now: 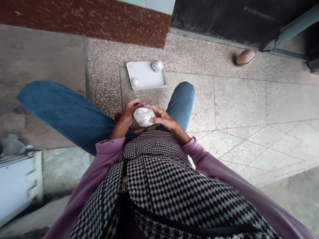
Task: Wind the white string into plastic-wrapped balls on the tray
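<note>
A large ball of shiny white yarn [144, 117] is between my hands, above my lap. My right hand [163, 118] grips it from the right, fingers over the far side and thumb on the near side. My left hand [131, 111] is at its left edge, fingers bent and closed. A thin white strand [136, 94] runs from the tray up to my left fingers, where its end is hidden. On the floor beyond, the shallow white tray [144, 87] holds a small white ball [135, 82] at its near left and a bigger one [157, 66] at its far right.
My knees, in blue jeans [181, 99], stand apart on either side. A red-brown marbled base [99, 23] borders the far floor. A rounded tan object [245, 57] lies at the far right. White panels [17, 186] lean at the lower left.
</note>
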### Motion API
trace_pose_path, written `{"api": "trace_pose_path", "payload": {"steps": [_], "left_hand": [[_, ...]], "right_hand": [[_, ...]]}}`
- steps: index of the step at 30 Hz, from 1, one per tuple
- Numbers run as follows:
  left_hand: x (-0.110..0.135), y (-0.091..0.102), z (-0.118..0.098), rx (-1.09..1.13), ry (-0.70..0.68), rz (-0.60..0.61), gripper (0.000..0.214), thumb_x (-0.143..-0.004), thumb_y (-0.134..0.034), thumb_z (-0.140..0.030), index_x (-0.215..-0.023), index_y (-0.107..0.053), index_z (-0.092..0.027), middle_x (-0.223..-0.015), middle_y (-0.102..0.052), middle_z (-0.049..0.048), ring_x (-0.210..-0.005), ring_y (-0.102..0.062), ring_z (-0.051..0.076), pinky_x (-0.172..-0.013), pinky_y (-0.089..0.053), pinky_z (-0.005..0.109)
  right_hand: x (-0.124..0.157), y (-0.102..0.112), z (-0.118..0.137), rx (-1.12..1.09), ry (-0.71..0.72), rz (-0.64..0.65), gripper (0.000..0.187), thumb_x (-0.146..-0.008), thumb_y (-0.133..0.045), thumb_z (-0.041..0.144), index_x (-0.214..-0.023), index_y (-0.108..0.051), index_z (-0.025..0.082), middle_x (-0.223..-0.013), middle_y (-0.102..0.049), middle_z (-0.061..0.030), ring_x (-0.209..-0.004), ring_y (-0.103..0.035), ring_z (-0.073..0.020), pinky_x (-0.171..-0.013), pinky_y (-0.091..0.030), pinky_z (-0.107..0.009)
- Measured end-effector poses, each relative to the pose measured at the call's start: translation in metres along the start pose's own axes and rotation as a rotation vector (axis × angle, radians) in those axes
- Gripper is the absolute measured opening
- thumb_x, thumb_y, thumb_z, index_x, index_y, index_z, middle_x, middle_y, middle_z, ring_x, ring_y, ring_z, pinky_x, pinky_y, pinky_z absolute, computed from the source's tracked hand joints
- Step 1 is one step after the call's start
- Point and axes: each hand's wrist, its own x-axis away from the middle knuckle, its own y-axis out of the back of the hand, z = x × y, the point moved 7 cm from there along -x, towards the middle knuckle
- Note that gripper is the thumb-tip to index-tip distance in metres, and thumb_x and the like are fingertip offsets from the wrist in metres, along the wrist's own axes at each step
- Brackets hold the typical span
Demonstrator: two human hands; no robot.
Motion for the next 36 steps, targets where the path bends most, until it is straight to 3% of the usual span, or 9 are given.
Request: {"api": "trace_pose_path", "payload": {"steps": [5,10,15,18,22,27,29,33,36], "left_hand": [[-0.003,0.011,0.012,0.006,0.008,-0.069,0.07,-0.081,-0.11,-0.079,-0.083,-0.066,-0.025,-0.076,-0.063,-0.0026,-0.074,-0.061,0.016,-0.066,-0.048,0.031],[0.001,0.035,0.008,-0.004,0.003,-0.282,0.068,-0.094,-0.103,-0.081,-0.109,-0.068,-0.024,-0.098,-0.08,0.0012,-0.083,-0.072,0.017,-0.069,-0.056,0.029],[0.013,0.007,-0.003,-0.015,0.032,-0.136,0.066,-0.086,-0.113,-0.066,-0.124,-0.077,-0.026,-0.115,-0.086,0.0092,-0.102,-0.084,0.03,-0.077,-0.07,0.037],[0.022,-0.008,-0.009,-0.061,0.016,-0.117,0.073,-0.075,-0.117,-0.052,-0.132,-0.077,-0.027,-0.12,-0.086,0.009,-0.116,-0.084,0.033,-0.084,-0.072,0.036],[0.031,-0.014,-0.011,0.006,0.051,-0.049,0.081,-0.073,-0.112,-0.056,-0.137,-0.074,-0.025,-0.124,-0.085,0.0091,-0.112,-0.084,0.033,-0.081,-0.07,0.035],[0.029,-0.013,-0.014,-0.009,0.031,0.014,0.082,-0.066,-0.115,-0.055,-0.133,-0.08,-0.024,-0.125,-0.088,0.0085,-0.119,-0.083,0.033,-0.09,-0.069,0.034],[0.026,-0.01,-0.013,-0.006,0.037,0.021,0.081,-0.061,-0.117,-0.056,-0.127,-0.082,-0.024,-0.121,-0.089,0.0085,-0.12,-0.084,0.034,-0.094,-0.069,0.035],[0.022,-0.002,-0.011,0.027,0.073,-0.014,0.081,-0.061,-0.116,-0.067,-0.121,-0.08,-0.026,-0.116,-0.088,0.009,-0.112,-0.084,0.033,-0.085,-0.065,0.034],[0.024,0.0,-0.014,0.02,0.058,-0.021,0.083,-0.066,-0.114,-0.076,-0.121,-0.076,-0.027,-0.108,-0.083,0.0071,-0.107,-0.082,0.031,-0.081,-0.062,0.033]], "right_hand": [[-0.006,0.003,-0.009,0.079,0.028,-0.079,0.087,-0.075,-0.119,0.053,-0.153,-0.088,0.03,-0.163,-0.085,-0.0089,-0.158,-0.078,-0.0407,-0.15,-0.058,-0.061],[-0.011,0.021,0.012,0.297,0.089,-0.237,0.083,-0.086,-0.114,0.045,-0.161,-0.084,0.029,-0.174,-0.077,-0.0133,-0.169,-0.072,-0.0433,-0.153,-0.057,-0.066],[-0.019,0.019,0.027,0.502,0.079,-0.38,0.083,-0.092,-0.117,0.037,-0.164,-0.08,0.022,-0.18,-0.071,-0.0213,-0.182,-0.055,-0.047,-0.162,-0.046,-0.068],[-0.02,0.015,0.029,0.51,0.118,-0.35,0.084,-0.089,-0.119,0.033,-0.164,-0.082,0.023,-0.182,-0.07,-0.0211,-0.184,-0.051,-0.0487,-0.159,-0.05,-0.061],[-0.021,0.03,0.029,0.458,0.075,-0.132,0.066,-0.09,-0.104,0.03,-0.154,-0.09,0.024,-0.171,-0.076,-0.0191,-0.155,-0.072,-0.0438,-0.125,-0.074,-0.059],[-0.021,0.056,0.035,0.453,0.018,-0.109,0.023,-0.097,-0.095,0.024,-0.12,-0.093,0.022,-0.136,-0.087,-0.0156,-0.127,-0.077,-0.0343,-0.121,-0.069,-0.055],[-0.021,0.058,0.036,0.48,0.029,-0.159,0.013,-0.102,-0.099,0.031,-0.107,-0.089,0.023,-0.122,-0.087,-0.0134,-0.118,-0.075,-0.0323,-0.122,-0.068,-0.055],[-0.016,0.058,0.034,0.433,0.056,-0.219,0.043,-0.104,-0.108,0.061,-0.103,-0.085,0.025,-0.116,-0.087,-0.0107,-0.116,-0.078,-0.0312,-0.12,-0.071,-0.051],[-0.012,0.06,0.03,0.316,0.045,-0.242,0.056,-0.112,-0.096,0.079,-0.107,-0.079,0.026,-0.108,-0.083,-0.0075,-0.105,-0.077,-0.0272,-0.105,-0.074,-0.046]]}}
